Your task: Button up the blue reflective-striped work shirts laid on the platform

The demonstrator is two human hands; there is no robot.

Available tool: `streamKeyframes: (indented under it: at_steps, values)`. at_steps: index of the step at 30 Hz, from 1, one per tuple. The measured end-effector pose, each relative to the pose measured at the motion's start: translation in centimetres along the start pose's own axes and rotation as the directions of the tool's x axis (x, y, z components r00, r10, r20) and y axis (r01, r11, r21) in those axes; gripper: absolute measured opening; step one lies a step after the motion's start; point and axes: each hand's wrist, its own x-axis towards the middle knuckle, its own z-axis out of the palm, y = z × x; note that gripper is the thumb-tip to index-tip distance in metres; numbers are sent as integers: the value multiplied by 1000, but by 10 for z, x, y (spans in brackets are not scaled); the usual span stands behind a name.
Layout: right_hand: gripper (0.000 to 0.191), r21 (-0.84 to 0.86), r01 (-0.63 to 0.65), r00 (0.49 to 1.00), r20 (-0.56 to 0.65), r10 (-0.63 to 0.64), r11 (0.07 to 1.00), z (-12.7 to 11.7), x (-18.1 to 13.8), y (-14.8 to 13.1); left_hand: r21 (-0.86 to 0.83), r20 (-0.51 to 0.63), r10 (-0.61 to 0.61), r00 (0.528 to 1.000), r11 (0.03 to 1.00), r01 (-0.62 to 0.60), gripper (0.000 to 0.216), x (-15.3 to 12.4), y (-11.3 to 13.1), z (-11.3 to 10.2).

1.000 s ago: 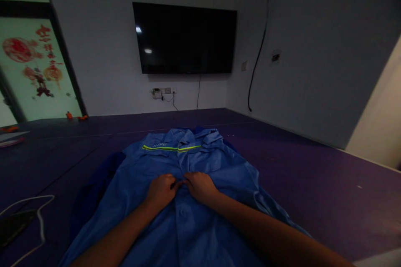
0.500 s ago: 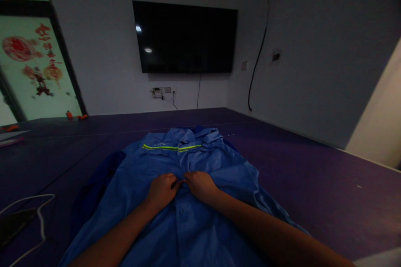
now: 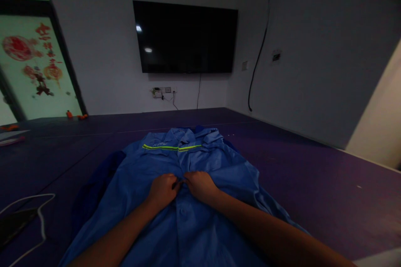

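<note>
A blue work shirt (image 3: 150,171) lies spread front side up, its collar pointing away from me. A yellow-green stripe crosses its chest, with pale lettering above on the left. My left hand (image 3: 163,190) is closed, pinching the button placket at mid-front. Right beside it, my right hand (image 3: 200,185) grips the placket from the other side, fingertips nearly meeting. Whatever small part is between the fingers is hidden. Below the hands a button (image 3: 183,212) shows on the placket. Darker blue cloth (image 3: 100,183) sticks out from under the shirt on the left.
The shirt rests on a purple floor mat (image 3: 300,179). At lower left lie a dark flat object (image 3: 14,225) and a white cable (image 3: 42,221). Small orange items (image 3: 69,114) sit by the glass door. A television (image 3: 188,37) hangs on the far wall; a black cable (image 3: 258,56) dangles at right.
Both hands stay at the same spot on the placket, with only a very slight shift of the fingers. The shirt has not moved.
</note>
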Motion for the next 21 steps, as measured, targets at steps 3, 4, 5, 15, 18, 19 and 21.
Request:
streamKeyframes:
  at_steps: [3, 4, 5, 15, 18, 19, 21]
  values:
    - [27, -1, -9, 1000, 13, 9, 1000, 2, 1, 0, 26, 21, -9, 1000, 1000, 8, 25, 1, 0, 0]
    - [26, -2, -9, 1000, 13, 9, 1000, 2, 1, 1, 32, 26, -12, 1000, 999, 11, 25, 1, 0, -1]
    - [26, -2, -9, 1000, 11, 9, 1000, 2, 2, 1, 36, 28, -15, 999, 999, 14, 26, 1, 0, -1]
    - [27, -13, 1, 1000, 16, -1, 1000, -2, 1, -1, 28, 22, -21, 1000, 999, 21, 25, 2, 0, 1]
    - [26, -24, 2, 1000, 22, -1, 1000, 0, 2, 0, 39, 17, -25, 1000, 999, 24, 25, 2, 0, 2]
    - [27, -26, 2, 1000, 22, -1, 1000, 1, 2, 0, 42, 19, -26, 999, 999, 25, 25, 2, 0, 2]
    - [27, -25, -3, 1000, 20, 4, 1000, 2, 3, 0, 41, 23, -30, 999, 999, 29, 25, 2, 0, 2]
